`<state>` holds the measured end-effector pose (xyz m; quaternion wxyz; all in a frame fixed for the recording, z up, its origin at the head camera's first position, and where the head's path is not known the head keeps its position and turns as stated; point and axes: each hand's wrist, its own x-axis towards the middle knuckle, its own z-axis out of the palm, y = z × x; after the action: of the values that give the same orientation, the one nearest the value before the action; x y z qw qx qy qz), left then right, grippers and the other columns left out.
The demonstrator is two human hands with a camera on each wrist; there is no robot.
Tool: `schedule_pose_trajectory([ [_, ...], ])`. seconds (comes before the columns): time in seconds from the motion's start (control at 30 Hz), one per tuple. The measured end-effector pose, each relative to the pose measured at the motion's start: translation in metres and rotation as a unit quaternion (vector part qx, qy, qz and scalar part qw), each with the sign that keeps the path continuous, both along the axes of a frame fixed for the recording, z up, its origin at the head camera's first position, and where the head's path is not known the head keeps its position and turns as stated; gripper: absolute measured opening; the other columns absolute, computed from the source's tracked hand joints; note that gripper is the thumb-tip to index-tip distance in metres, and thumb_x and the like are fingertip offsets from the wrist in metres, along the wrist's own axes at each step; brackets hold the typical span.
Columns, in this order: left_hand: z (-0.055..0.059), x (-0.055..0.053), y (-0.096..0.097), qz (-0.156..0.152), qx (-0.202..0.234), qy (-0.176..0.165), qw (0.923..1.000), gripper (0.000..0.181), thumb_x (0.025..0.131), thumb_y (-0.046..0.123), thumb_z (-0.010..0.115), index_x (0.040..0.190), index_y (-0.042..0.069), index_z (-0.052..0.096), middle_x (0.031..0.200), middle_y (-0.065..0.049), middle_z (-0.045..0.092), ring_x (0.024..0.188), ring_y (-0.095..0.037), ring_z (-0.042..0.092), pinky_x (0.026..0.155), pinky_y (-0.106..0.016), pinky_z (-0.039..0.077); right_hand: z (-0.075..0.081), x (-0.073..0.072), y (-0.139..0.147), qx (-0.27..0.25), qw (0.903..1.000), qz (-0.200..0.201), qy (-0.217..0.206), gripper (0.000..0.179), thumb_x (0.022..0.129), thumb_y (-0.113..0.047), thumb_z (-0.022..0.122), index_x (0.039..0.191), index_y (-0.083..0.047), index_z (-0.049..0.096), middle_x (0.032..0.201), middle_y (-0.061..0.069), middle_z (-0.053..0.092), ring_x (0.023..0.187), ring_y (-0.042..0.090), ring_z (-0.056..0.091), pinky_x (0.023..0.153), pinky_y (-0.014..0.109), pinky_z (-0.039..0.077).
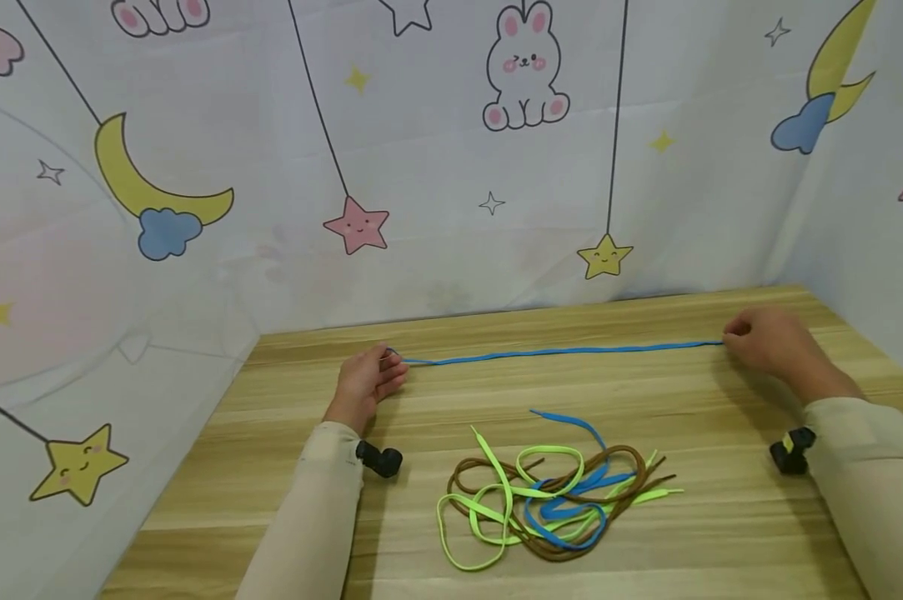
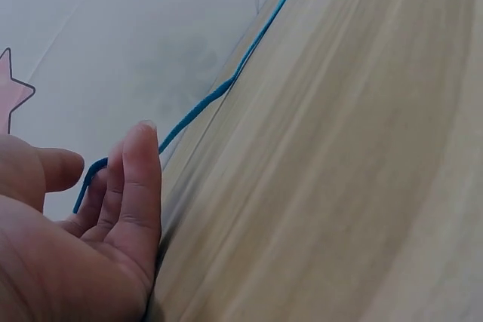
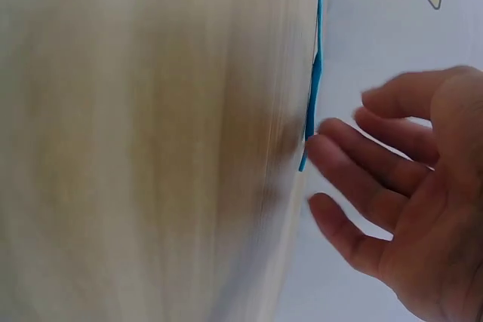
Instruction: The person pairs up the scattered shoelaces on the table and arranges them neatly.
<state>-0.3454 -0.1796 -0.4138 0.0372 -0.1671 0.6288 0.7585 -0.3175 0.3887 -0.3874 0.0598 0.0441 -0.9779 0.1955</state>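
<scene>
A blue shoelace (image 1: 564, 351) runs nearly straight from side to side across the back of the wooden table. At its left end is my left hand (image 1: 364, 379), fingers extended; in the left wrist view the lace (image 2: 198, 109) passes behind the fingers and its tip hangs by the thumb, which stands apart from it. My right hand (image 1: 777, 346) is at the other end. Seen from the right wrist, that hand (image 3: 423, 186) has loosely bent, spread fingers, with a fingertip at or very near the lace's tip (image 3: 303, 162) and the thumb clear of it.
A tangled heap of shoelaces lies on the table (image 1: 271, 500) nearer the body: yellow-green (image 1: 442, 533), brown (image 1: 634, 454) and blue (image 1: 571, 419). Behind and at both sides hangs a white printed cloth (image 1: 436, 167) that meets the table's back edge.
</scene>
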Motion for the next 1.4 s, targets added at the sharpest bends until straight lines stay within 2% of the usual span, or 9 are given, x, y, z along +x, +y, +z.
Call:
schedule_pose_trajectory([
  [0.1,0.000,0.000,0.000,0.008,0.015,0.001,0.9999,0.029,0.108,0.029,0.047,0.119,0.002,0.054,0.106,-0.008,0.065,0.085,-0.015,0.071,0.079,-0.029,0.058,0.001,0.001,-0.002,0.011,0.9997,0.020,-0.013,0.035,0.096,-0.017,0.058,0.111,0.014,0.065,0.110,0.033,0.065,0.100,0.055,0.058,0.086,0.064,0.045],
  [0.3,0.001,0.004,0.000,0.013,0.043,0.010,0.9990,0.037,0.109,0.028,0.044,0.132,0.000,0.047,0.125,-0.016,0.059,0.095,-0.021,0.070,0.085,-0.032,0.057,0.000,0.003,-0.004,0.021,0.9990,0.031,-0.024,0.036,0.095,-0.016,0.058,0.111,0.015,0.065,0.109,0.034,0.065,0.103,0.058,0.057,0.088,0.064,0.045],
  [0.5,0.000,0.005,-0.002,0.021,0.063,0.022,0.9975,0.044,0.108,0.029,0.044,0.141,0.000,0.042,0.136,-0.023,0.054,0.098,-0.022,0.071,0.084,-0.032,0.057,-0.001,0.005,-0.008,0.043,0.9975,0.043,-0.036,0.042,0.098,-0.018,0.055,0.121,0.017,0.058,0.119,0.039,0.058,0.110,0.060,0.052,0.091,0.067,0.043],
  [0.63,-0.001,0.005,-0.003,0.021,0.070,0.027,0.9970,0.048,0.108,0.028,0.043,0.147,0.001,0.037,0.138,-0.024,0.053,0.100,-0.024,0.070,0.085,-0.031,0.057,-0.002,0.007,-0.013,0.047,0.9966,0.065,-0.020,0.042,0.097,-0.015,0.057,0.125,0.015,0.056,0.118,0.042,0.057,0.107,0.060,0.054,0.089,0.067,0.043],
  [0.8,-0.003,0.007,-0.004,0.016,0.072,0.036,0.9966,0.052,0.109,0.026,0.042,0.152,-0.001,0.032,0.140,-0.025,0.052,0.108,-0.027,0.067,0.085,-0.031,0.057,-0.003,0.010,-0.020,0.059,0.9924,0.097,-0.048,0.046,0.095,-0.015,0.059,0.130,0.015,0.054,0.119,0.040,0.058,0.108,0.058,0.056,0.087,0.065,0.046],
  [0.87,-0.004,0.008,-0.005,0.013,0.075,0.041,0.9962,0.052,0.109,0.026,0.042,0.151,-0.003,0.032,0.140,-0.025,0.052,0.111,-0.028,0.066,0.086,-0.031,0.056,-0.004,0.012,-0.021,0.070,0.9908,0.096,-0.065,0.049,0.097,-0.018,0.058,0.132,0.015,0.052,0.125,0.042,0.054,0.114,0.062,0.050,0.091,0.067,0.043],
  [1.03,-0.003,0.011,-0.006,0.000,0.084,0.052,0.9951,0.053,0.109,0.025,0.042,0.152,-0.004,0.031,0.142,-0.025,0.051,0.115,-0.029,0.064,0.089,-0.031,0.055,-0.005,0.014,-0.017,0.085,0.9899,0.083,-0.078,0.051,0.098,-0.021,0.056,0.132,0.017,0.050,0.129,0.045,0.048,0.117,0.065,0.044,0.093,0.070,0.040],
  [1.4,-0.007,0.012,-0.005,0.001,0.061,0.052,0.9967,0.045,0.106,0.018,0.047,0.144,-0.005,0.041,0.130,-0.024,0.059,0.096,-0.023,0.072,0.080,-0.030,0.058,-0.008,0.020,-0.013,0.090,0.9888,0.093,-0.074,0.049,0.100,-0.021,0.054,0.129,0.019,0.052,0.127,0.044,0.051,0.114,0.064,0.048,0.091,0.067,0.042],
])
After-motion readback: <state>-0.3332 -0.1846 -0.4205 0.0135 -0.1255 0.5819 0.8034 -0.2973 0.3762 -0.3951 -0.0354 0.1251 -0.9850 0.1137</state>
